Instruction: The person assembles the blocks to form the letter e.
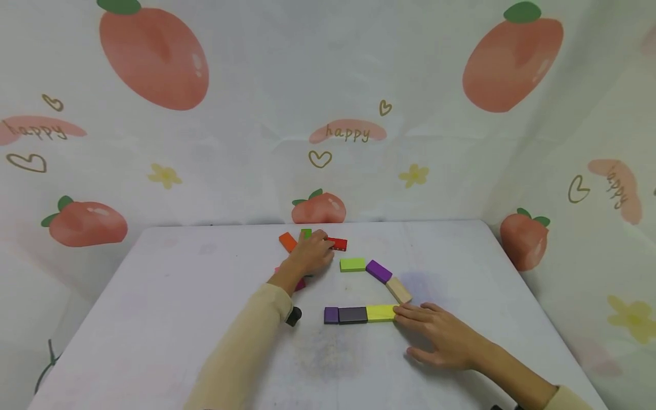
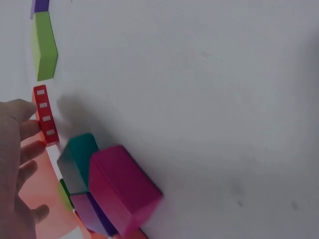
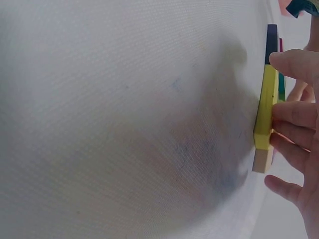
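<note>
My left hand reaches to the back of the table. Its thumb and index fingertips touch a red block with white marks along one side; the other fingers are spread and clear of it. Near this hand in the left wrist view are a teal block and a magenta block. My right hand lies at the right end of a yellow block, its extended fingertips touching it. The yellow block abuts a dark grey block, followed by a small purple block.
A light green block, a purple block and a beige block curve down to the yellow one. Orange and green blocks sit behind the left hand. A printed white cloth hangs behind the table.
</note>
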Action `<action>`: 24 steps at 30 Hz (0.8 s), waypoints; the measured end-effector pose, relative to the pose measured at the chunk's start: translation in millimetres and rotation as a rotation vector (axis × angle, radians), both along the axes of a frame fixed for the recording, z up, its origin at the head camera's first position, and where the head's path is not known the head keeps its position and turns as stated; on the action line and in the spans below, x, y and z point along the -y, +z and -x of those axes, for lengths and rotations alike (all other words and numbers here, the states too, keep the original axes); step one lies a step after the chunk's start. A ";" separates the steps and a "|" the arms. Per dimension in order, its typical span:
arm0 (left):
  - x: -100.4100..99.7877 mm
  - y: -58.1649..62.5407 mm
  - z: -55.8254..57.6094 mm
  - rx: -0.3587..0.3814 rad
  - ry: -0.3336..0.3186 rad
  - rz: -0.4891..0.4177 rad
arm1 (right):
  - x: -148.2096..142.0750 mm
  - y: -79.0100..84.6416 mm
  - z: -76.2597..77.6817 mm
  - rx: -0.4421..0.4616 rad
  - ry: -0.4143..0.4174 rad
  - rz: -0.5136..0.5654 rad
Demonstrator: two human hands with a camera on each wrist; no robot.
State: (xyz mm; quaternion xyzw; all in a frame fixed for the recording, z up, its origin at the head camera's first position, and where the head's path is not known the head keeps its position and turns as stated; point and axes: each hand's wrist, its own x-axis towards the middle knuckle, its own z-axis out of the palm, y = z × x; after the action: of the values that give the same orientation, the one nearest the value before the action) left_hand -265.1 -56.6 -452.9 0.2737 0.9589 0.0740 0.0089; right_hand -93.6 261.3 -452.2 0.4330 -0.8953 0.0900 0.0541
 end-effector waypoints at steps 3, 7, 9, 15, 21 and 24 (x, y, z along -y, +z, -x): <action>4.4 0.0 -0.9 0.002 -0.009 -0.054 | -0.3 -0.3 0.2 -0.007 -0.001 0.000; 9.0 0.1 -2.3 0.044 0.005 -0.122 | -0.2 -1.4 0.7 -0.009 -0.006 0.003; 11.2 0.5 -3.6 0.065 0.011 -0.136 | 0.4 -2.2 0.8 -0.006 -0.006 0.006; 20.6 2.0 -13.2 0.057 -0.015 -0.113 | 1.5 -2.8 0.2 -0.005 -0.005 0.012; 26.2 2.5 -21.9 0.052 -0.068 -0.105 | 1.1 -1.3 -0.4 -0.026 -0.003 0.008; 28.2 1.5 -24.3 0.033 -0.077 -0.121 | 1.4 -0.5 -0.5 -0.026 0.000 0.010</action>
State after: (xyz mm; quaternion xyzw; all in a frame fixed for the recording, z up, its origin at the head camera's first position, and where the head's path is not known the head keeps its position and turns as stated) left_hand -240.8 -84.8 -451.4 0.3092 0.9412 0.1357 0.0112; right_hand -93.1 259.8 -452.7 0.4336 -0.8941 0.0888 0.0682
